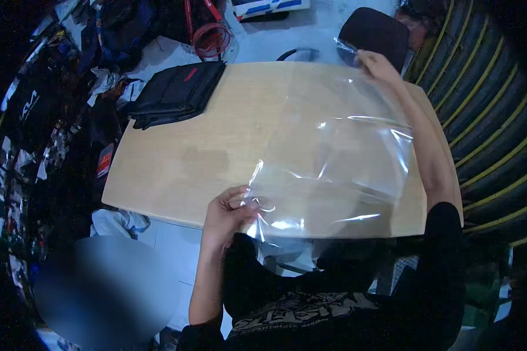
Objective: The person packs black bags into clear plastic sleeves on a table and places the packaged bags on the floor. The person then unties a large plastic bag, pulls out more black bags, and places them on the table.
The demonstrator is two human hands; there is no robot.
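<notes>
A large clear plastic sheet or bag [357,152] stretches between my two hands above the wooden table [175,175]; I cannot tell which it is. My left hand [228,213] pinches its near left corner by the table's front edge. Reaching far out, my right hand [377,67] grips the opposite part of the plastic near the table's back right edge. Bright glints and creases run across the film. On the far left of the tabletop lies a folded black fabric item [178,90] with small red lettering.
Behind the table is a black seat or cushion [375,38]. Dark ribbed material with yellow stripes [480,123] stands along the right. Red cord [211,40] hangs at the back. White cloth [120,222] lies below the table's left corner, and clutter fills the left side.
</notes>
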